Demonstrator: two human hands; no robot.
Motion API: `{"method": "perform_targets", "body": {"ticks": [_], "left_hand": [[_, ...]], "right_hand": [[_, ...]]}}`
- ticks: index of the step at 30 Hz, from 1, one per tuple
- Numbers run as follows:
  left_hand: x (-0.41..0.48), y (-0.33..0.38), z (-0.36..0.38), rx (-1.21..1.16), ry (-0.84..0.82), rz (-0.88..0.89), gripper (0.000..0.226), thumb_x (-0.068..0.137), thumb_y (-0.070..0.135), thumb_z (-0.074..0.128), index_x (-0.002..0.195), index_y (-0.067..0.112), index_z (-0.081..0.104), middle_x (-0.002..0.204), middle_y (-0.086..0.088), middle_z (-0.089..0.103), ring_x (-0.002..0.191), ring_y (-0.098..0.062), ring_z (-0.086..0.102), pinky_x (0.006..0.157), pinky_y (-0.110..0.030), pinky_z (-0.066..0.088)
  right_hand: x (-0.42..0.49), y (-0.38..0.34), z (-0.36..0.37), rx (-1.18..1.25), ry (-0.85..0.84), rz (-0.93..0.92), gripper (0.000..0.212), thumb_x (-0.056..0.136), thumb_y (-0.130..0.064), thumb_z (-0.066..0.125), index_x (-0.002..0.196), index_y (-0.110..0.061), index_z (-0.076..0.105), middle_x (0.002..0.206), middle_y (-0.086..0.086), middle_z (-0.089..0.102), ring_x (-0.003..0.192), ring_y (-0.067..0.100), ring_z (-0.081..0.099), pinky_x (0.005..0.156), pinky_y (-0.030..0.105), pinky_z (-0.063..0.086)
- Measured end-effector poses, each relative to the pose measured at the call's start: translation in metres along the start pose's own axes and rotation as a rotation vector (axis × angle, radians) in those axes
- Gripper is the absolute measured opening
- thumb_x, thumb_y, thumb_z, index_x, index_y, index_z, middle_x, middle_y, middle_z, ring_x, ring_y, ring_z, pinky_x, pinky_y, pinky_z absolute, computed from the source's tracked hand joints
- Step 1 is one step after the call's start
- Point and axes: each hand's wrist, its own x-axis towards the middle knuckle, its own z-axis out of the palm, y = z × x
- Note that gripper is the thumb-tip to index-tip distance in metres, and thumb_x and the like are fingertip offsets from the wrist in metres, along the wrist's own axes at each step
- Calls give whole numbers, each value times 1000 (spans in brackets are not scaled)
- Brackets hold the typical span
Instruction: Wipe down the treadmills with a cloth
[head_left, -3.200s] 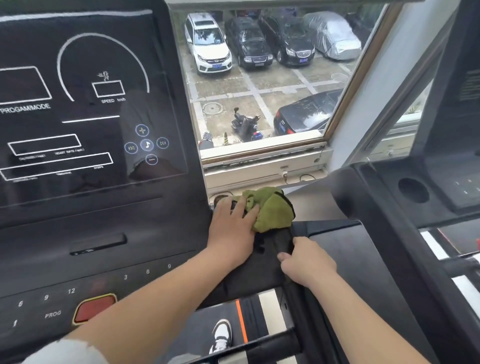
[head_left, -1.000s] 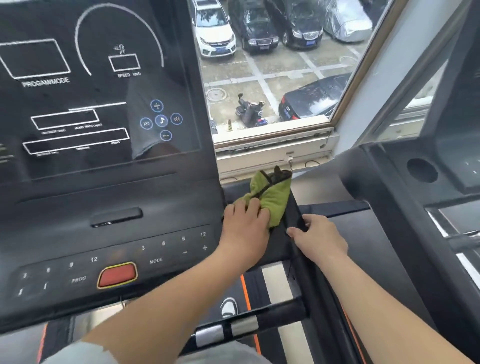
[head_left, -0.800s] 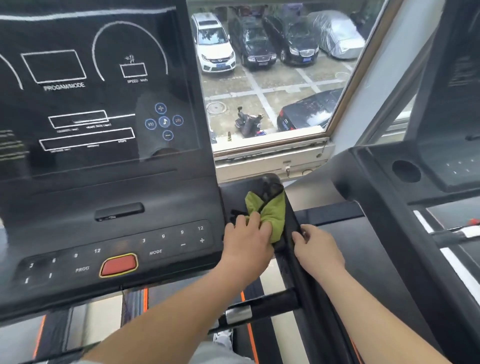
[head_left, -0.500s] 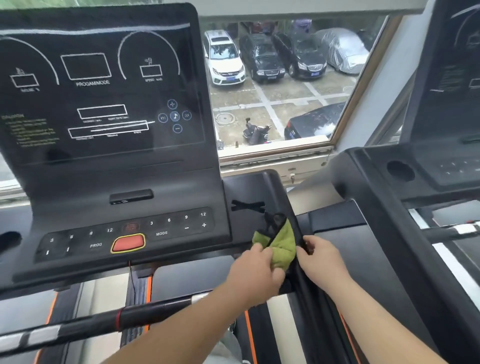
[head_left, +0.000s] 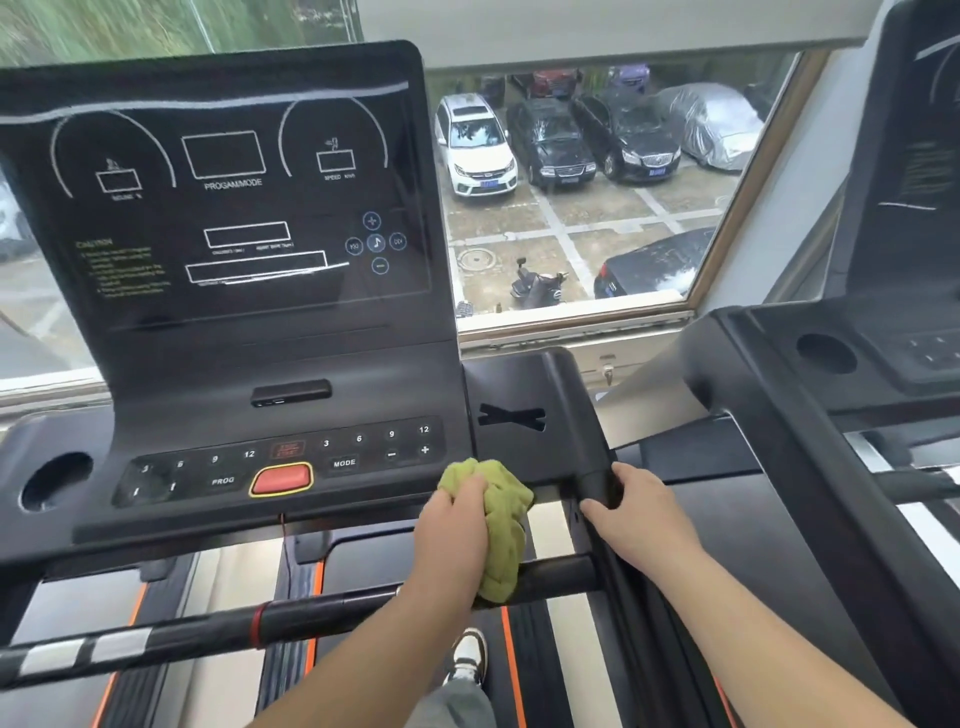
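Left hand (head_left: 456, 530): fingers curled round bunched green cloth (head_left: 506, 525), held at front right edge of treadmill console (head_left: 363, 499), forearm reaching forward. Right hand (head_left: 641, 512): fingers and thumb wrapped round black side handrail (head_left: 592, 452).

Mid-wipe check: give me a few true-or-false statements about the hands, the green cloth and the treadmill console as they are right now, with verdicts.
1. The left hand grips the crumpled green cloth. True.
2. The cloth lies on the red oval button. False: it is to the right of the button and apart from it, at the console's lower right edge.
3. The right hand holds the black side rail of the treadmill. True.
4. The dark console display shows lit numbers. False: only printed outlines and labels show, and the boxes are blank.
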Motion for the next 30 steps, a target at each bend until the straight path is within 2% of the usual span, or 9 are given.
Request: {"method": "perform_targets", "body": {"ticks": [2, 6, 10, 13, 16, 19, 22, 26, 30], "left_hand": [[1, 5, 3, 14, 28, 89, 23, 102, 35, 51, 101, 23, 70, 78, 7, 75, 74, -9, 70, 63, -25, 53], [0, -9, 21, -147, -121, -114, 34, 94, 14, 36, 105, 19, 67, 76, -18, 64, 60, -32, 62, 61, -40, 55], [19, -26, 35, -469, -102, -315, 32, 95, 4, 36, 87, 7, 67, 84, -27, 67, 81, -50, 69, 74, -59, 56], [45, -23, 48, -541, -22, -371, 43, 91, 3, 31, 56, 6, 55, 67, -20, 59, 57, -33, 60, 67, -42, 50], [62, -30, 69, -444, 58, -439, 44, 98, 5, 30, 66, 6, 60, 73, -19, 66, 57, -31, 63, 54, -39, 56], [67, -30, 86, -314, -27, -484, 42, 98, 8, 29, 76, 2, 65, 81, -23, 68, 60, -34, 62, 45, -39, 52], [57, -25, 73, -258, -210, -438, 36, 91, 4, 31, 65, 1, 56, 57, -17, 57, 45, -27, 50, 55, -32, 44], [50, -18, 44, -263, -339, -425, 25, 92, 14, 53, 94, 7, 76, 90, -19, 75, 74, -34, 68, 69, -40, 55], [56, -11, 29, -404, -404, -533, 12, 75, 21, 70, 84, 14, 74, 80, -9, 61, 65, -29, 55, 62, -31, 45]], "right_hand": [[5, -10, -4, -134, -12, 42, 34, 91, -39, 68, 120, -23, 61, 118, -2, 66, 107, 25, 63, 79, 33, 48], [15, -28, -13, -371, -17, 68, 21, 84, -31, 68, 97, -21, 54, 93, -5, 62, 82, 23, 58, 64, 29, 42], [19, -34, -14, -448, -7, 36, 17, 83, -25, 64, 92, -22, 50, 93, -3, 61, 83, 24, 57, 67, 30, 44], [18, -37, -11, -450, -12, 33, 16, 86, -24, 64, 89, -21, 48, 94, -2, 62, 83, 24, 59, 68, 29, 45], [18, -42, -12, -452, -17, 29, 15, 87, -22, 62, 92, -21, 48, 103, 0, 66, 96, 26, 66, 72, 30, 47], [20, -43, -13, -453, -18, 48, 16, 88, -21, 61, 92, -21, 46, 97, 0, 60, 93, 26, 63, 73, 30, 47], [25, -42, -13, -435, 0, 62, 17, 86, -22, 62, 87, -22, 45, 84, -4, 51, 83, 25, 57, 68, 30, 45], [33, -40, -22, -439, -46, 88, 37, 81, -28, 72, 74, -25, 36, 103, -1, 67, 98, 25, 68, 68, 29, 44], [37, -49, -23, -446, -73, 87, 33, 78, -30, 81, 87, -23, 49, 103, -1, 68, 98, 26, 69, 70, 30, 46]]}}
